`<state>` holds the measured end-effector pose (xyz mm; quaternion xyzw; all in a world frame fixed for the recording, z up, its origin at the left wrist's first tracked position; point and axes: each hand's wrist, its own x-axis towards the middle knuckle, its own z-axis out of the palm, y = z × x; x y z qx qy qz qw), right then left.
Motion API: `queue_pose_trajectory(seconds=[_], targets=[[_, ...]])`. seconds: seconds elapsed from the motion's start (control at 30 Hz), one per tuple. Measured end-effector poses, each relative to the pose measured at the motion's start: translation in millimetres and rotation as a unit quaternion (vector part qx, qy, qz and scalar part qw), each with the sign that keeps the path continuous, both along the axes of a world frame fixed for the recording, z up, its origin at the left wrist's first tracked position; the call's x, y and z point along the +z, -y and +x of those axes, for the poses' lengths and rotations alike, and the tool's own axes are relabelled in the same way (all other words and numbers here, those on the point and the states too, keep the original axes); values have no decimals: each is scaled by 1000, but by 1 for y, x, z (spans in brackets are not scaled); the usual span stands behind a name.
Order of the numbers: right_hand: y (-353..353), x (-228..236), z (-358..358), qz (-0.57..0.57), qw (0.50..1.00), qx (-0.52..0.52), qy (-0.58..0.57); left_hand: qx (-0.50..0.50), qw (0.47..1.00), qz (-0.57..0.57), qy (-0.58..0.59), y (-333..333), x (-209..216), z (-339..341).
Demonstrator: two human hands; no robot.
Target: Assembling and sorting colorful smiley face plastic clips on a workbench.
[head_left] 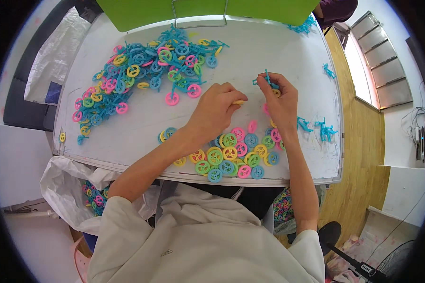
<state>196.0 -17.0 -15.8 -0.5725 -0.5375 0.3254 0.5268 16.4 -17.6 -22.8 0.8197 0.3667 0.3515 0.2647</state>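
the left hand (216,107), nearly closed, is pinching a yellow wheel (240,102). the right hand (283,101), half curled, is gripping a blue frame (267,75). both are hovering over the white table (146,122).

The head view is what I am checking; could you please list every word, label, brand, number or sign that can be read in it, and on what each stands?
No text can be read in this view.
Light shirt: one small dark mark, too small to read.
Coloured wheels: no lettering can be made out.
Teal piece in the right hand: too small to tell.
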Motion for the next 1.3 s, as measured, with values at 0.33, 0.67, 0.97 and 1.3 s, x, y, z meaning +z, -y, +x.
queue_pose_trajectory(seconds=[0.33,0.67,0.97,1.3], targets=[[5,0,-5,-46,987,137,-67,44,923,-299,238,-14,17,-7],[8,-2,-10,-31,987,153,-36,43,892,-360,271,-13,19,-2],[10,-1,-10,-39,984,176,-12,83,966,-212,119,-5,19,-2],[13,5,-20,-71,981,178,-14,108,992,-35,53,2,12,-3]])
